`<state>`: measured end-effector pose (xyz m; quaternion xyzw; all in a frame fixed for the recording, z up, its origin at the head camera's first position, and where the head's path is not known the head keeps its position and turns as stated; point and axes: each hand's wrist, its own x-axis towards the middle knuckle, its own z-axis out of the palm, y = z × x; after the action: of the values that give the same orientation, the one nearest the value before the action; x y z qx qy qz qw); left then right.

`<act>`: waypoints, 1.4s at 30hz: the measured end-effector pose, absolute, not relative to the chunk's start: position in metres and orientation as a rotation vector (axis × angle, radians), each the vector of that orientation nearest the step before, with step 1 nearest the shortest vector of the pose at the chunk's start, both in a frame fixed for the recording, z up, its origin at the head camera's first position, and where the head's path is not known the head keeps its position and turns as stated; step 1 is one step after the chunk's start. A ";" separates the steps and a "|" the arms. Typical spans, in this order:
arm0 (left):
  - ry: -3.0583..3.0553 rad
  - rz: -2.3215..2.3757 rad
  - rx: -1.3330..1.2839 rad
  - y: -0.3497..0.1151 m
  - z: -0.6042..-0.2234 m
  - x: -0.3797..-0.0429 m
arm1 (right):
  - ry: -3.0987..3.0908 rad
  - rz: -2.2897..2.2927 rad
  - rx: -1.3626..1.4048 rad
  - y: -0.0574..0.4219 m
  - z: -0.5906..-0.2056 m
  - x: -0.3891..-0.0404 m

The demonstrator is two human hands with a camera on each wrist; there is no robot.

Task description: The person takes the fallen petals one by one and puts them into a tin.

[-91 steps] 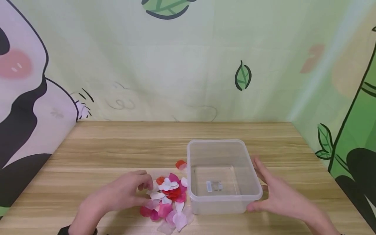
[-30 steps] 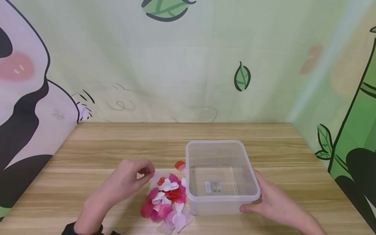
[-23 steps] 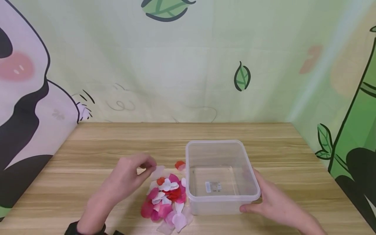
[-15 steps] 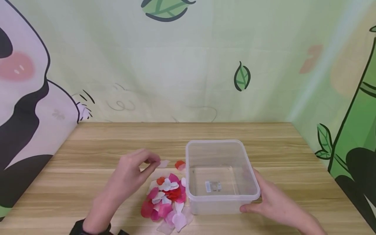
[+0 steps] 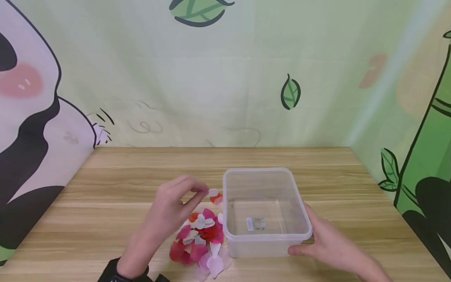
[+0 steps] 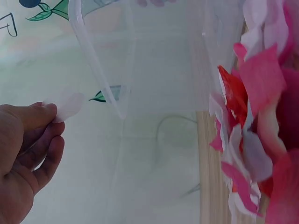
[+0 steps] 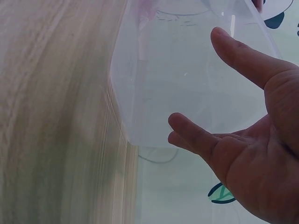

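Note:
Between thumb and index finger, my left hand (image 5: 172, 199) pinches a pale, whitish flower petal (image 5: 213, 192). In the left wrist view the same petal (image 6: 71, 105) sticks out from the fingertips, off to one side of the box. A clear plastic box (image 5: 260, 248) without a lid stands on the table. My right hand (image 5: 327, 239) holds the box's right side, thumb at the front corner; in the right wrist view its fingers (image 7: 191, 133) lie against the wall. Left of the box is a pile of pink, red and white petals (image 5: 198, 251), below my left hand.
A red and pale petal (image 5: 216, 199) lies apart behind the pile, by the box's left wall. A small label (image 5: 255, 224) shows on the box bottom. Behind the wooden table (image 5: 151, 164) hangs a printed cloth (image 5: 211, 78) with a panda and leaves.
My left hand has lifted the pale petal from the back of the pile and carried it right and away from me, towards the box. The right hand has closed in on the box.

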<state>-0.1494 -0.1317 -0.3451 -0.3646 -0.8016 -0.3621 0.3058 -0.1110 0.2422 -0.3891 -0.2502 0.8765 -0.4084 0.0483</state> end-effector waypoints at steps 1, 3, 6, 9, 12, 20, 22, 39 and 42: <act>-2.111 -0.963 -0.975 -0.129 -0.345 -0.150 | 2.672 -1.244 -0.763 0.242 -0.389 -0.111; -2.088 -0.976 -0.997 -0.124 -0.346 -0.150 | 2.669 -1.245 -0.765 0.242 -0.389 -0.111; -2.052 -0.989 -1.033 -0.117 -0.347 -0.151 | 2.673 -1.234 -0.770 0.243 -0.389 -0.111; -2.036 -1.005 -1.062 -0.109 -0.348 -0.152 | 2.671 -1.237 -0.778 0.243 -0.389 -0.111; -2.041 -1.030 -1.092 -0.103 -0.347 -0.152 | 2.674 -1.238 -0.777 0.243 -0.390 -0.111; -2.110 -1.118 -1.163 -0.091 -0.346 -0.152 | 2.666 -1.237 -0.765 0.243 -0.391 -0.110; -2.115 -1.130 -1.186 -0.089 -0.347 -0.152 | 2.659 -1.244 -0.767 0.243 -0.391 -0.110; -2.139 -1.099 -1.233 -0.084 -0.351 -0.154 | 2.668 -1.241 -0.799 0.243 -0.390 -0.110; -2.141 -1.097 -1.236 -0.084 -0.352 -0.154 | 2.664 -1.241 -0.798 0.243 -0.389 -0.110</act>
<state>-0.1542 -0.0837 -0.3519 -0.4461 -0.7728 -0.3959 0.2169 -0.1102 0.2431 -0.3895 -0.2616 0.8738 -0.4071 0.0481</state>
